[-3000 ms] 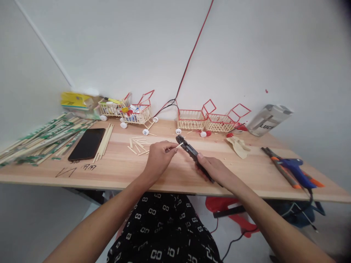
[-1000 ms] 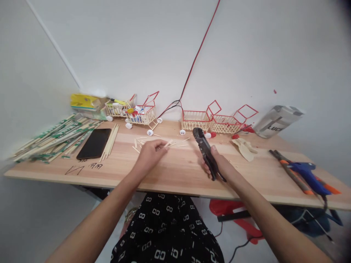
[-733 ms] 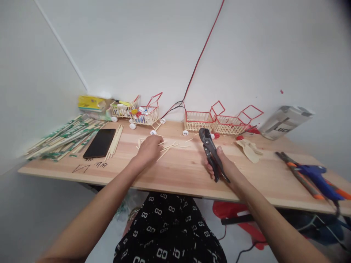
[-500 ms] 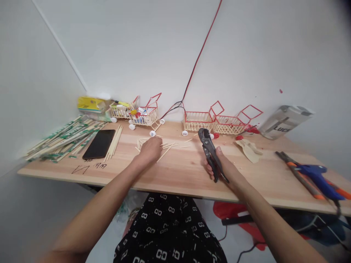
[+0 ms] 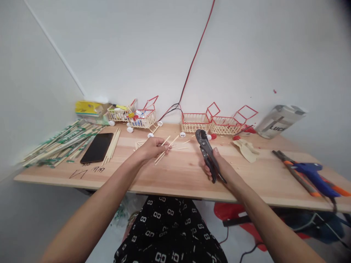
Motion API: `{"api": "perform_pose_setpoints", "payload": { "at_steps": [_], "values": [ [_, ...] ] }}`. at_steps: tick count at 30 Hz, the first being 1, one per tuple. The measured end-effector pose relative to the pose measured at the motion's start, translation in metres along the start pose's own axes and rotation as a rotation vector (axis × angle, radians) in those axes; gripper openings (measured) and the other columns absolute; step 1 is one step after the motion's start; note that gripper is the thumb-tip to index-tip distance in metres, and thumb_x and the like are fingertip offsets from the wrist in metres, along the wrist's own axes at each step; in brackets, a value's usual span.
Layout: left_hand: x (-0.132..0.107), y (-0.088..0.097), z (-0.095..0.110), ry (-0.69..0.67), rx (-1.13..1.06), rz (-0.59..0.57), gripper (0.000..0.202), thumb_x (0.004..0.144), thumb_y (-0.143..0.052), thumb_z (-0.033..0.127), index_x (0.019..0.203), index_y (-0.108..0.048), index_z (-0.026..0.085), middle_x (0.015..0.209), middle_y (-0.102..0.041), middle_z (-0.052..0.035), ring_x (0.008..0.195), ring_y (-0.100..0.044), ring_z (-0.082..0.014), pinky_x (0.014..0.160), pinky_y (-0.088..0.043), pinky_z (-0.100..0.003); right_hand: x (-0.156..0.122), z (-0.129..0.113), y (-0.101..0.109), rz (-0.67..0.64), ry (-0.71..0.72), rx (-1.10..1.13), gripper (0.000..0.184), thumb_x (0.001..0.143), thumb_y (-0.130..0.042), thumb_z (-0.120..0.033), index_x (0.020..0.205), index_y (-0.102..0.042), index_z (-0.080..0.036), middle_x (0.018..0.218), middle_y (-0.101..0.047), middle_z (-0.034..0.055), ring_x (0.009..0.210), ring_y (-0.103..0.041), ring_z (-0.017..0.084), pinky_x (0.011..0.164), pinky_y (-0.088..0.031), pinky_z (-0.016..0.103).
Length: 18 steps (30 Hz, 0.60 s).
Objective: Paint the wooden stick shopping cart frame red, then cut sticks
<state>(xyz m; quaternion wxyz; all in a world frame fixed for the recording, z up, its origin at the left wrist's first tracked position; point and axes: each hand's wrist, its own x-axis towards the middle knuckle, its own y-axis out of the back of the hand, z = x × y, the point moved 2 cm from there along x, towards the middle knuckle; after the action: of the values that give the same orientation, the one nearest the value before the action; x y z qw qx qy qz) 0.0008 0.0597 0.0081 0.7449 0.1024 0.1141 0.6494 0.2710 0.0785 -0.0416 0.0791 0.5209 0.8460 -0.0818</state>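
Observation:
My left hand is closed around a few thin wooden sticks, lifted slightly over the wooden table. More short cut sticks lie just behind it. My right hand grips the handles of black cutting pliers, jaws pointing away toward the wall, a hand's width right of the sticks.
Stick-built carts with red frames and carts with white wheels stand along the wall. A black phone, long sticks and wrapped chopsticks lie left. A blue glue gun, a pale glove and a silver can sit right.
My left hand put down the single stick it held to the pliers, reached to the loose pile and picked up a few sticks. My right hand drew the pliers back and turned them upright.

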Motion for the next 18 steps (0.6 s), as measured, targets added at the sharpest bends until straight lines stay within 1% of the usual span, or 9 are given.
{"api": "perform_pose_setpoints", "payload": {
  "at_steps": [2, 5, 9, 12, 14, 15, 17, 18],
  "values": [
    [-0.001, -0.002, -0.001, 0.047, -0.162, -0.061, 0.026, 0.074, -0.068, 0.034, 0.085, -0.068, 0.010, 0.065, -0.057, -0.0003, 0.047, -0.031, -0.0042, 0.045, -0.018, -0.018, 0.001, 0.001, 0.001, -0.001, -0.007, 0.002, 0.071, 0.082, -0.030, -0.082, 0.073, -0.057, -0.017, 0.053, -0.047, -0.0018, 0.041, -0.045, 0.010, 0.038, -0.040, 0.023],
    [-0.002, -0.006, 0.001, 0.079, -0.343, -0.152, 0.032, 0.070, -0.075, 0.033, 0.088, -0.068, 0.008, 0.067, -0.056, -0.0004, 0.046, -0.027, -0.0020, 0.042, -0.012, -0.018, 0.001, 0.000, 0.000, 0.014, -0.016, -0.014, 0.073, 0.080, -0.030, -0.084, 0.074, -0.057, -0.017, 0.053, -0.048, -0.0018, 0.040, -0.045, 0.010, 0.038, -0.041, 0.023],
    [-0.007, -0.017, 0.006, 0.108, -0.452, -0.253, 0.033, 0.070, -0.076, 0.032, 0.091, -0.069, 0.007, 0.069, -0.055, 0.0005, 0.046, -0.025, -0.0009, 0.041, -0.009, -0.019, 0.001, -0.002, -0.002, 0.020, -0.029, -0.060, 0.075, 0.077, -0.029, -0.087, 0.072, -0.057, -0.017, 0.052, -0.049, -0.0012, 0.040, -0.045, 0.010, 0.037, -0.041, 0.023],
    [-0.010, -0.027, 0.009, 0.108, -0.499, -0.292, 0.031, 0.072, -0.075, 0.029, 0.092, -0.068, 0.007, 0.070, -0.054, 0.0008, 0.046, -0.025, -0.0010, 0.042, -0.008, -0.019, 0.000, -0.002, -0.003, 0.014, -0.033, -0.067, 0.075, 0.076, -0.029, -0.087, 0.072, -0.058, -0.017, 0.052, -0.050, -0.0006, 0.040, -0.046, 0.010, 0.038, -0.042, 0.023],
    [-0.009, -0.030, 0.010, 0.109, -0.516, -0.290, 0.029, 0.072, -0.074, 0.027, 0.092, -0.067, 0.007, 0.068, -0.052, 0.0011, 0.047, -0.025, -0.0013, 0.042, -0.008, -0.019, 0.000, -0.002, -0.002, 0.014, -0.034, -0.051, 0.075, 0.077, -0.030, -0.086, 0.073, -0.058, -0.017, 0.053, -0.050, -0.0006, 0.041, -0.046, 0.010, 0.038, -0.042, 0.023],
    [-0.008, -0.030, 0.010, 0.108, -0.514, -0.271, 0.029, 0.072, -0.073, 0.026, 0.092, -0.066, 0.008, 0.068, -0.052, 0.0013, 0.047, -0.025, -0.0016, 0.043, -0.009, -0.019, -0.001, -0.003, -0.002, 0.014, -0.035, -0.039, 0.074, 0.077, -0.030, -0.086, 0.073, -0.058, -0.017, 0.053, -0.050, -0.0007, 0.041, -0.046, 0.010, 0.038, -0.042, 0.023],
    [-0.003, -0.024, 0.009, 0.104, -0.460, -0.185, 0.026, 0.076, -0.068, 0.028, 0.092, -0.064, 0.009, 0.066, -0.051, 0.0013, 0.047, -0.028, -0.0032, 0.043, -0.012, -0.019, -0.001, -0.003, -0.002, 0.012, -0.030, -0.018, 0.074, 0.078, -0.029, -0.085, 0.072, -0.058, -0.017, 0.052, -0.049, -0.0010, 0.041, -0.045, 0.010, 0.038, -0.041, 0.023],
    [0.001, -0.019, 0.008, 0.097, -0.391, -0.109, 0.023, 0.079, -0.064, 0.029, 0.092, -0.063, 0.010, 0.065, -0.051, 0.0014, 0.047, -0.030, -0.0044, 0.044, -0.014, -0.019, -0.002, -0.003, -0.002, 0.012, -0.029, -0.012, 0.074, 0.078, -0.029, -0.085, 0.072, -0.058, -0.017, 0.052, -0.049, -0.0012, 0.041, -0.045, 0.010, 0.038, -0.041, 0.023]
  ]
}}
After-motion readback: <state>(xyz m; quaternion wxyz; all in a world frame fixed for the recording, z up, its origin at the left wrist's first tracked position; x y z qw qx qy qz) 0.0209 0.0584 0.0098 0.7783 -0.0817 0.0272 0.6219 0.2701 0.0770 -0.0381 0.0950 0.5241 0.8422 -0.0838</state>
